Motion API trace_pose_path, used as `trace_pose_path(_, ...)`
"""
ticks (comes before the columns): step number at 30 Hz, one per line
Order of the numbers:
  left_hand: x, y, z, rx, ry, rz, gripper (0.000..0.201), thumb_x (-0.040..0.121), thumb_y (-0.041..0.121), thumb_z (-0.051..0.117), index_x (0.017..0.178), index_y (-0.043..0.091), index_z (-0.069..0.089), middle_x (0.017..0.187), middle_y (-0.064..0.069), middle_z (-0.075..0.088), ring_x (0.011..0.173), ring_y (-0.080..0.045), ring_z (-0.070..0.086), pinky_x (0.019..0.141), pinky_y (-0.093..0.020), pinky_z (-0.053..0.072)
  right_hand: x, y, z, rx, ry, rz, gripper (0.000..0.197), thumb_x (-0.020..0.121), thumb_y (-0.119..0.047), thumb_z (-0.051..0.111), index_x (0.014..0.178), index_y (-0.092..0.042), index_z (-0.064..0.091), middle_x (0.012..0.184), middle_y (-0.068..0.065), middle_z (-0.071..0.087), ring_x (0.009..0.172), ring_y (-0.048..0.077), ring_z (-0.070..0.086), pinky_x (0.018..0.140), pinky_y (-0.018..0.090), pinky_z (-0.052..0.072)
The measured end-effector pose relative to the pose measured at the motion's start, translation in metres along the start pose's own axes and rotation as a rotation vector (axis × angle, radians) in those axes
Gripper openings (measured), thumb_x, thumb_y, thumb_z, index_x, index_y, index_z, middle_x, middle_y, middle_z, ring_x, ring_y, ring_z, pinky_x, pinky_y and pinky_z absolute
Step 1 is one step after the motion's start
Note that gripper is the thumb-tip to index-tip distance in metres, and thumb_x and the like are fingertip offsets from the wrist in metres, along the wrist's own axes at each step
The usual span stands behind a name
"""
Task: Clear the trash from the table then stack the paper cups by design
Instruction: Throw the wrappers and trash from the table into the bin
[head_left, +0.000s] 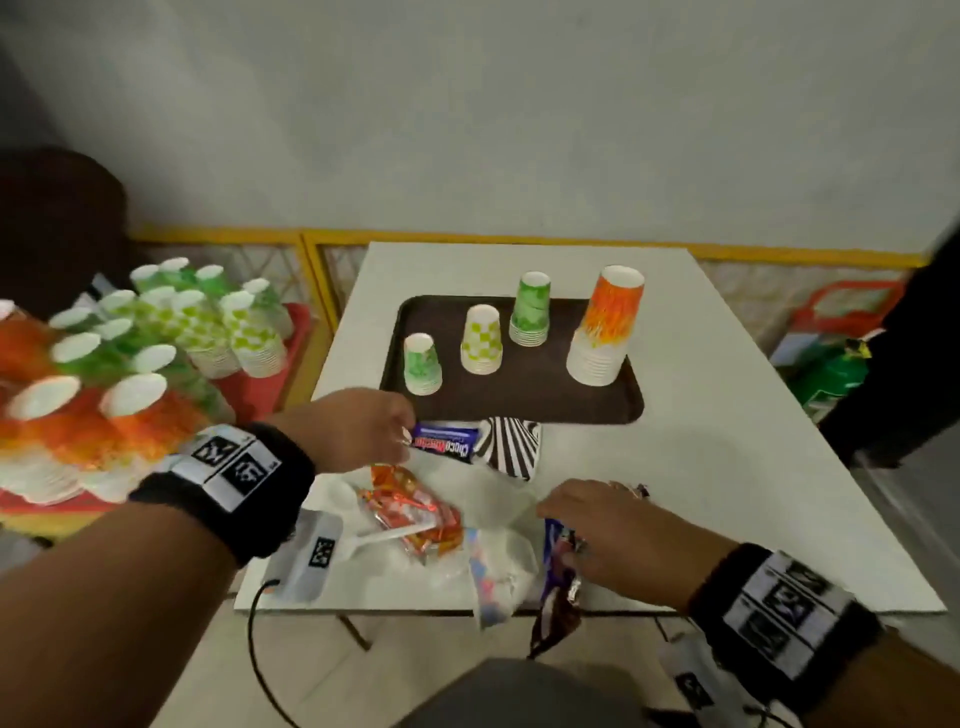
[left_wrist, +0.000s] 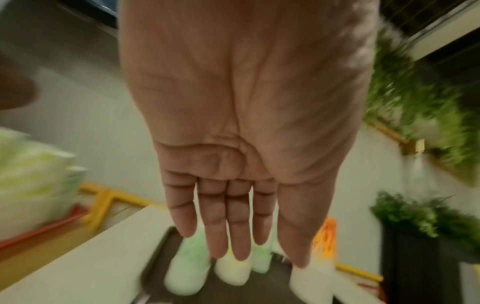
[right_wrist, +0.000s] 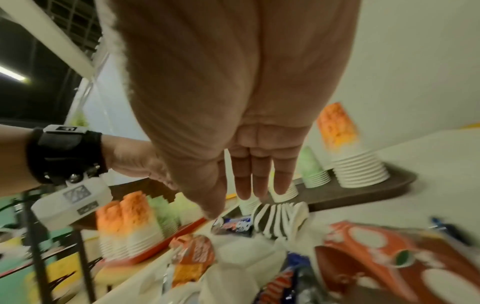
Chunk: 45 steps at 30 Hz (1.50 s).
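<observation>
A pile of trash lies at the front of the white table (head_left: 727, 467): a blue chocolate wrapper (head_left: 447, 443), a crushed black-and-white striped cup (head_left: 511, 447), an orange wrapper (head_left: 415, 506), a white plastic spoon (head_left: 384, 535) and a dark blue wrapper (head_left: 558, 571). My left hand (head_left: 374, 431) hovers with straight fingers (left_wrist: 233, 226) at the blue wrapper's left end. My right hand (head_left: 587, 525) is spread flat over the pile's right side, fingers (right_wrist: 249, 181) straight, holding nothing. Behind, a brown tray (head_left: 519, 400) carries upturned cup stacks: green (head_left: 422, 364), checked (head_left: 481, 340), green (head_left: 530, 309), orange (head_left: 605, 327).
A red tray (head_left: 260, 384) on a stand at the left holds many more upturned cup stacks (head_left: 130, 364). A white device with a cable (head_left: 311, 556) lies at the table's front left corner. A dark-clothed person (head_left: 914, 364) stands at the right edge.
</observation>
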<state>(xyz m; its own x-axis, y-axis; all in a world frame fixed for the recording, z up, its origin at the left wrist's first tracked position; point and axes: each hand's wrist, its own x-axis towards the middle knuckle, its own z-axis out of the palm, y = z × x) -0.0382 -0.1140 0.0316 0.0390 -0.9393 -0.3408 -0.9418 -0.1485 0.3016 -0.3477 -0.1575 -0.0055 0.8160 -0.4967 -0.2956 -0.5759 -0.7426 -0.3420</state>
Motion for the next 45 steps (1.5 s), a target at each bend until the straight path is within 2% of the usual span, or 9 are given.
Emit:
trace_pose_path(3,-0.013,-0.031,0.054,0.088,-0.101,-0.117,0.059,0.082,0.036,0.075,0.135,0.026,0.052,0.131,0.001,0.056,0.119,-0.017,0.054,0.101,-0.027,0.043,0.031,-0.016,0.012,-0.106,-0.068,-0.097,0.076,0.086,-0.042,0.068,0.151,-0.028,0.031,0.150,-0.004,0.036,0.138,0.014,0.033,0.113,0.027,0.029)
trace_pose_path(6,-0.020,-0.040,0.092,0.085,-0.044,-0.083,0.103,0.072,0.039,0.083,0.155,0.028,0.023,0.152,-0.002,0.034,0.136,-0.021,0.038,0.110,-0.028,0.035,0.049,-0.029,0.027,-0.343,-0.189,-0.168,0.105,0.076,-0.050,0.077,0.156,-0.025,0.013,0.163,0.004,0.013,0.151,0.025,0.012,0.121,0.043,0.016)
trace_pose_path(10,-0.018,-0.035,0.118,0.188,-0.047,-0.033,0.121,0.070,0.045,0.083,0.158,0.032,0.000,0.165,0.000,0.001,0.150,-0.025,0.014,0.121,-0.036,0.018,0.063,-0.029,0.046,-0.573,-0.297,-0.248,0.107,0.072,-0.052,0.081,0.154,-0.025,0.017,0.164,0.010,0.011,0.151,0.035,0.011,0.119,0.056,0.020)
trace_pose_path(14,-0.006,-0.034,0.132,0.229,0.004,-0.028,0.114,0.075,0.047,0.078,0.157,0.034,0.000,0.165,-0.001,0.000,0.149,-0.027,0.016,0.120,-0.041,0.024,0.073,-0.023,0.048,-0.590,-0.303,-0.254,0.092,0.082,-0.038,0.077,0.153,-0.025,0.021,0.160,0.011,0.021,0.144,0.035,0.026,0.113,0.055,0.033)
trace_pose_path(20,0.004,-0.034,0.134,0.162,0.017,-0.080,0.094,0.088,0.043,0.067,0.155,0.041,0.003,0.165,-0.002,0.000,0.145,-0.032,0.026,0.117,-0.042,0.032,0.092,-0.003,0.049,-0.556,-0.216,-0.226,0.077,0.088,-0.031,0.068,0.152,-0.022,0.026,0.156,0.011,0.032,0.141,0.033,0.034,0.112,0.052,0.035)
trace_pose_path(28,0.016,-0.035,0.129,0.140,0.026,-0.092,0.079,0.089,0.043,0.063,0.154,0.032,0.020,0.159,0.000,0.023,0.134,-0.023,0.041,0.111,-0.034,0.040,0.108,0.008,0.054,-0.558,-0.165,-0.257,0.069,0.087,-0.026,0.070,0.147,-0.018,0.035,0.144,0.008,0.045,0.131,0.028,0.045,0.110,0.049,0.037)
trace_pose_path(37,0.021,-0.036,0.133,0.204,0.003,-0.064,0.056,0.095,0.033,0.056,0.147,0.024,0.036,0.142,-0.002,0.044,0.107,-0.019,0.062,0.092,-0.028,0.051,0.115,0.007,0.045,-0.435,-0.047,-0.290,0.046,0.090,-0.024,0.067,0.133,-0.015,0.052,0.129,0.011,0.057,0.117,0.028,0.056,0.102,0.040,0.044)
trace_pose_path(42,0.025,-0.038,0.127,0.247,-0.010,-0.070,0.052,0.099,0.029,0.052,0.148,0.022,0.036,0.139,-0.002,0.048,0.109,-0.019,0.063,0.093,-0.029,0.049,0.109,0.012,0.039,-0.293,0.002,-0.259,0.046,0.091,-0.016,0.064,0.136,-0.012,0.051,0.136,0.012,0.051,0.125,0.028,0.049,0.107,0.037,0.039)
trace_pose_path(45,0.028,-0.038,0.122,0.253,-0.013,-0.058,0.051,0.100,0.030,0.051,0.148,0.020,0.036,0.136,-0.005,0.051,0.111,-0.022,0.062,0.093,-0.030,0.048,0.102,0.012,0.037,-0.196,0.096,-0.276,0.040,0.089,-0.006,0.063,0.129,-0.008,0.059,0.128,0.016,0.057,0.116,0.031,0.054,0.102,0.039,0.045)
